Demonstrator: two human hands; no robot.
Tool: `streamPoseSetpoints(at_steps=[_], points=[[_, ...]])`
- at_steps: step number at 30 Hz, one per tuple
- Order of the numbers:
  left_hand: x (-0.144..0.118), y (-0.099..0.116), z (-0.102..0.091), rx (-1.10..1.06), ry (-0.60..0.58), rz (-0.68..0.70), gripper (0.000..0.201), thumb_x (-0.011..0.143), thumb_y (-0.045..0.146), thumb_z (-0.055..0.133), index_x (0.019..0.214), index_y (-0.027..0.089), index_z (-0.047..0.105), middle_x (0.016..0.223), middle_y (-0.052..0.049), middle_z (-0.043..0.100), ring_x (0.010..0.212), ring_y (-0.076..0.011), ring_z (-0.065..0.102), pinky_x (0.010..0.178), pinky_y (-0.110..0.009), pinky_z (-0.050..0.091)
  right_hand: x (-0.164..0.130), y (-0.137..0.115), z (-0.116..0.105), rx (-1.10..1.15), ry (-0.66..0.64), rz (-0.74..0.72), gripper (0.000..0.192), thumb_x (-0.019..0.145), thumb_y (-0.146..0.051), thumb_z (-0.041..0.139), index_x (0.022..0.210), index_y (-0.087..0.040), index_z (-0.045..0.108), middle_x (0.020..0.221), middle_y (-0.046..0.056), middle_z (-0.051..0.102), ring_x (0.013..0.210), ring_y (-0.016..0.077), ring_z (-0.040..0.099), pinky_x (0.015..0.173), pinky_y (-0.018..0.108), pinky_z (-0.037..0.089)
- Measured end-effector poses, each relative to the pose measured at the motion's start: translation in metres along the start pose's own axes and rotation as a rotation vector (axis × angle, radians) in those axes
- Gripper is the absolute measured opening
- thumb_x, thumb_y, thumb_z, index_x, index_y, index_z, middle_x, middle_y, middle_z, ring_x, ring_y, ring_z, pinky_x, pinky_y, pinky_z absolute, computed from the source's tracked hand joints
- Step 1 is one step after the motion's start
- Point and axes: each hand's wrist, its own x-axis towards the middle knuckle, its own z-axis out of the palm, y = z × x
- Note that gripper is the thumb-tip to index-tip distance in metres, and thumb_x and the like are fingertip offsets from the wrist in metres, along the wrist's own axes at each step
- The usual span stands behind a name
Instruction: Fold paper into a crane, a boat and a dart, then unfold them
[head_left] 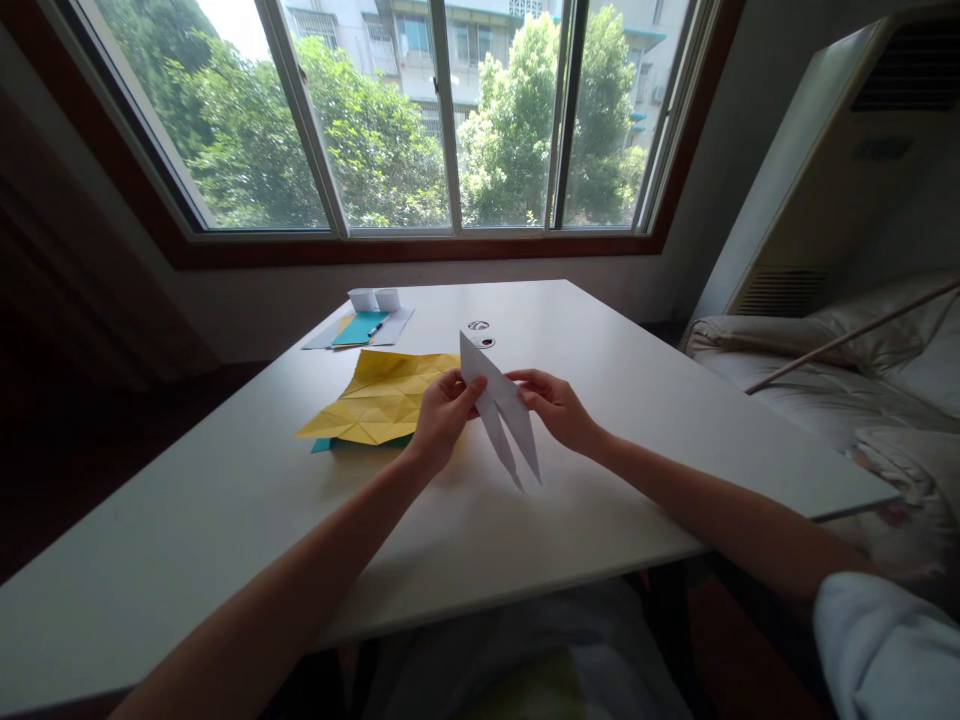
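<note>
I hold the folded white paper (501,405) above the counter (637,400), my left hand (442,415) pinching its left edge, my right hand (559,408) pinching the right, both hands narrow on it. To fold well, I judge, I should keep the two long points aligned and press each crease flat. Two small white boxes (375,299) sit far off; I cannot tell their contents. Creased yellow paper (382,398) lies beside my left hand.

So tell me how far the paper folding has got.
Done: the white paper is already folded into long pointed flaps. In hand: left hand and right hand pinch it above the table. Left: the creased yellow sheet lies flat and unshaped.
</note>
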Motion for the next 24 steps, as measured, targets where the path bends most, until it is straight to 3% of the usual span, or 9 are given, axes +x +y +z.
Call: streamPoseSetpoints(at_steps=[3, 6, 9, 12, 16, 19, 24], points=[[-0.001, 0.002, 0.001, 0.010, -0.042, -0.004, 0.034, 0.064, 0.042, 0.071, 0.080, 0.016, 0.057, 0.072, -0.001, 0.064, 0.066, -0.0141, 0.061, 0.063, -0.027, 0.051, 0.002, 0.004, 0.001, 0.153, 0.004, 0.101, 0.027, 0.073, -0.029, 0.061, 0.098, -0.017, 0.060, 0.073, 0.001, 0.066, 0.066, 0.0134, 0.060, 0.063, 0.029, 0.050], [-0.002, 0.002, 0.003, 0.064, -0.062, 0.000, 0.035, 0.066, 0.045, 0.069, 0.080, 0.016, 0.054, 0.073, -0.001, 0.062, 0.066, -0.0140, 0.060, 0.060, -0.026, 0.050, 0.002, 0.005, 0.002, 0.215, -0.028, 0.132, 0.029, 0.068, -0.030, 0.067, 0.093, -0.017, 0.062, 0.081, 0.003, 0.068, 0.073, 0.0146, 0.062, 0.068, 0.030, 0.051], [-0.002, 0.001, 0.002, 0.180, 0.010, 0.095, 0.040, 0.066, 0.043, 0.069, 0.088, 0.019, 0.046, 0.080, 0.000, 0.059, 0.064, -0.0126, 0.059, 0.054, -0.024, 0.048, 0.001, 0.003, 0.002, 0.196, 0.012, 0.119, 0.028, 0.065, -0.032, 0.070, 0.087, -0.016, 0.064, 0.087, 0.004, 0.068, 0.078, 0.0164, 0.062, 0.072, 0.031, 0.051], [-0.003, -0.001, 0.000, 0.446, 0.133, 0.312, 0.041, 0.066, 0.037, 0.069, 0.090, 0.021, 0.040, 0.092, 0.000, 0.052, 0.067, -0.0110, 0.058, 0.051, -0.021, 0.046, 0.001, 0.002, 0.002, 0.126, 0.116, 0.097, 0.029, 0.065, -0.034, 0.070, 0.087, -0.015, 0.064, 0.082, 0.005, 0.068, 0.075, 0.0171, 0.062, 0.068, 0.031, 0.051], [-0.010, 0.002, 0.002, 0.924, 0.088, 0.488, 0.025, 0.069, 0.034, 0.065, 0.072, 0.019, 0.046, 0.084, -0.001, 0.048, 0.068, -0.0121, 0.052, 0.051, -0.022, 0.042, 0.001, 0.003, 0.000, 0.004, 0.227, 0.039, 0.029, 0.067, -0.035, 0.068, 0.088, -0.016, 0.063, 0.079, 0.004, 0.066, 0.070, 0.0167, 0.061, 0.063, 0.030, 0.050], [-0.016, 0.005, 0.007, 1.106, 0.060, 0.503, 0.027, 0.066, 0.038, 0.067, 0.068, 0.018, 0.048, 0.077, 0.000, 0.049, 0.063, -0.0122, 0.049, 0.053, -0.024, 0.040, 0.000, 0.002, -0.001, -0.011, 0.247, 0.016, 0.027, 0.068, -0.036, 0.067, 0.087, -0.018, 0.062, 0.079, 0.003, 0.066, 0.071, 0.0163, 0.061, 0.063, 0.030, 0.050], [-0.014, 0.003, 0.006, 1.099, 0.063, 0.478, 0.020, 0.069, 0.034, 0.064, 0.072, 0.018, 0.051, 0.072, 0.001, 0.055, 0.060, -0.0124, 0.050, 0.054, -0.024, 0.040, 0.000, 0.000, 0.001, 0.094, 0.226, 0.036, 0.028, 0.067, -0.036, 0.068, 0.088, -0.019, 0.060, 0.077, 0.002, 0.064, 0.070, 0.0153, 0.060, 0.062, 0.028, 0.049]])
